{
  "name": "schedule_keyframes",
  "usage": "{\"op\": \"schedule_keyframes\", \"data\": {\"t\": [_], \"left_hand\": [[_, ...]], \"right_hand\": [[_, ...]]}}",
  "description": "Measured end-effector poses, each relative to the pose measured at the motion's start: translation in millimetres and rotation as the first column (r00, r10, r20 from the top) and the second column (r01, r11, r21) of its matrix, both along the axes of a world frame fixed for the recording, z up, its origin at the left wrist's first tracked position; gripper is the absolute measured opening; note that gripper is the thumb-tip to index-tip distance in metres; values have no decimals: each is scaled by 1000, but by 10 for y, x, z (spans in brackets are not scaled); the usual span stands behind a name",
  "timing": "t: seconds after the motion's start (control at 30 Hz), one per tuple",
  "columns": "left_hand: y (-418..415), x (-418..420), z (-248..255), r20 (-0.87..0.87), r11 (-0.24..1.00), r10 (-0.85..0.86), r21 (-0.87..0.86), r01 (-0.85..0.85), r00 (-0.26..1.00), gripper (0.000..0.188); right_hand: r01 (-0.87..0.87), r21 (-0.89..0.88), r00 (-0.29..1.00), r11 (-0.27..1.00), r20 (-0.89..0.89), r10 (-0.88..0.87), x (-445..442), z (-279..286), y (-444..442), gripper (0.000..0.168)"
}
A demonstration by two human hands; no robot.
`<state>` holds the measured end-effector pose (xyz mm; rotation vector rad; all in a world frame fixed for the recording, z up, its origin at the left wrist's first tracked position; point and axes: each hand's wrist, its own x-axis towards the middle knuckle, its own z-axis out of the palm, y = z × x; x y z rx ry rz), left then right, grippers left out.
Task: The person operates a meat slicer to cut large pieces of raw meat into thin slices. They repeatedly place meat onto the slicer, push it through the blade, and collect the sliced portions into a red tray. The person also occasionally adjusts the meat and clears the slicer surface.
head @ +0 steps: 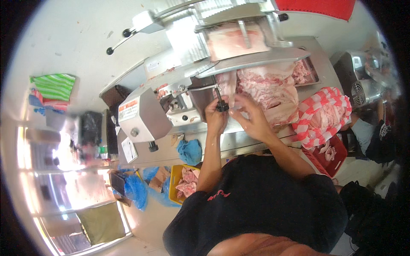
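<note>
My left hand (216,116) is raised at the front of a metal meat slicer (256,57), partly behind a black knob (222,106) on a threaded rod. Whether its fingers grip anything is hidden. To its right is my right hand (254,118), blurred, fingers apart and close to a pale, thin strip of meat (232,86) below the blade area. A block of pale, fatty meat (235,40) sits in the slicer's carriage. A heap of sliced meat (269,89) lies under the machine's plate, right of the strip.
A red-and-white checked bag (307,126) with meat stands at right, above a red crate (334,160). A metal tray (315,72) holds meat pieces. A blue cloth (189,152) lies on the counter. Below is a yellow crate (174,184) with meat. Another person (371,137) is at right.
</note>
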<state>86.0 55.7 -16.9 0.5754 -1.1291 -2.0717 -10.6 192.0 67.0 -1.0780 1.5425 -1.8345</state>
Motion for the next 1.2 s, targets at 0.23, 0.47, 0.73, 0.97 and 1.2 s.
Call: {"op": "schedule_keyframes", "data": {"t": [0.23, 0.47, 0.73, 0.97, 1.2], "left_hand": [[-15, -118, -1, -475, 886, 103, 443, 136, 874, 26], [-237, -610, 456, -565, 783, 287, 603, 150, 774, 24], [-469, -701, 187, -604, 825, 199, 528, 200, 772, 30], [-502, -517, -82, -512, 891, -37, 372, 261, 858, 30], [-46, -333, -18, -221, 912, 127, 408, -26, 967, 18]], "right_hand": [[567, 137, 822, 812, -23, -569, -1281, 25, 1002, 20], [419, 349, 844, 838, 191, -501, -2020, -1600, 1393, 28], [-15, -34, 606, 999, 795, 36, -1855, -2547, 1190, 37], [-50, 8, 669, 999, 743, 27, -1897, -2418, 1012, 36], [-13, 109, 795, 994, 604, -56, -1964, -2130, 1030, 35]]}}
